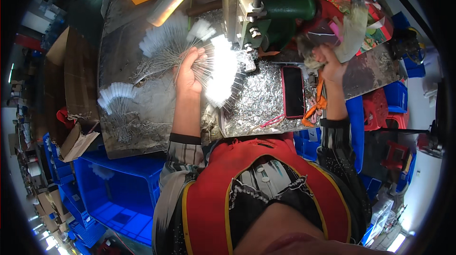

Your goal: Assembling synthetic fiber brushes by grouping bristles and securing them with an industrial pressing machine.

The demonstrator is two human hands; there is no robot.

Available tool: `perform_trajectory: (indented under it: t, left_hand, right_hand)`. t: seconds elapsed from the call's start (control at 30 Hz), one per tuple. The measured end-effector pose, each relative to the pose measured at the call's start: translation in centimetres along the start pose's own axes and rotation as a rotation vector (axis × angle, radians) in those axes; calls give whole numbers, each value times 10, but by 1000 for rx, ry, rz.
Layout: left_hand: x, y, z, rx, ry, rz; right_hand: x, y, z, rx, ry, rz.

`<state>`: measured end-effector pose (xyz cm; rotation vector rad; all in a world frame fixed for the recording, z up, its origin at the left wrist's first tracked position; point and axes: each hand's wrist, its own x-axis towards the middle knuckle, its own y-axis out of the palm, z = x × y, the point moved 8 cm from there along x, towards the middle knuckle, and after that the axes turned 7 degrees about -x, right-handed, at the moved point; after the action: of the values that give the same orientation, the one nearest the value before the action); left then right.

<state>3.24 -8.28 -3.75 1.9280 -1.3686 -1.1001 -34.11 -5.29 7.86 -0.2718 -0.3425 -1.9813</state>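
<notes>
While fanned, white wire brushes (219, 72) in left hand (187, 75).

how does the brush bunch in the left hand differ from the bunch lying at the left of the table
The held brush bunch is gripped in the left hand and raised by the green machine; the lying brush bunch rests untouched on the metal table. The held one looks fuller, with a wide white fan; the lying one is smaller and narrower. Both have white bristle tips on thin wire stems that fan out.
</notes>
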Motion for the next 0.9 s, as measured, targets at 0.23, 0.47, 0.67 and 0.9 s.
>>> perform_trajectory:
  t: [0.23, 0.47, 0.67, 0.9]
  left_hand:
    - [-3, 2, -3, 57, 53, -43]
    - [-4, 5, 0, 53, 34, -37]
    - [-7, 21, 0, 74, 6, 84]
    - [-5, 17, -1, 5, -19, 146]
  right_hand:
    - [26, 14, 50, -125, 184, 231]
    - [11, 14, 57, -198, 4, 65]
    - [8, 7, 15, -51, -95, 132]
    - [19, 10, 39, -62, 142, 168]
